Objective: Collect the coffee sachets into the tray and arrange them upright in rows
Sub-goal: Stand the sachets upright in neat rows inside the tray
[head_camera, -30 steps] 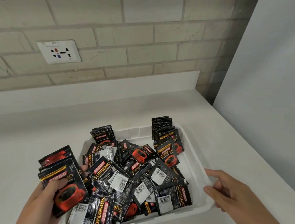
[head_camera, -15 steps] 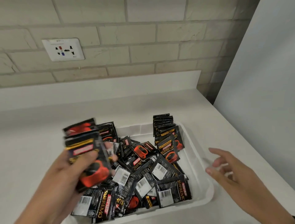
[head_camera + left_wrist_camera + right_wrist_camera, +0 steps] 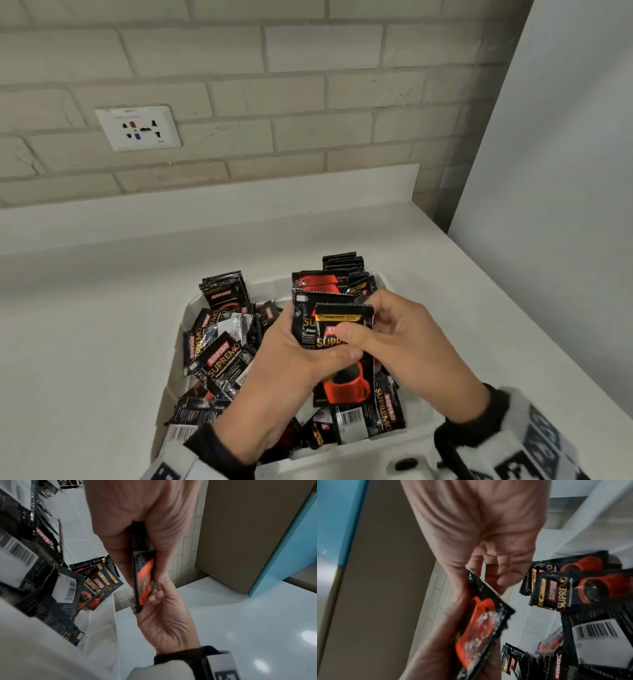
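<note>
Both hands had met over the tray: left hand gripped the sachet bundle, right hand pinched its front packet. Squaring the edges before standing it beside the upright row seemed wise.

A small stack of coffee sachets, black with gold lettering and a red cup printed low on the front, stands upright between the hands, above the tray. The white tray lies beneath the hands, heaped with loose sachets lying flat and tilted, some face up, some showing white barcode backs. Beyond the hands, two short upright rows of sachets stand at the tray's far wall.
</note>
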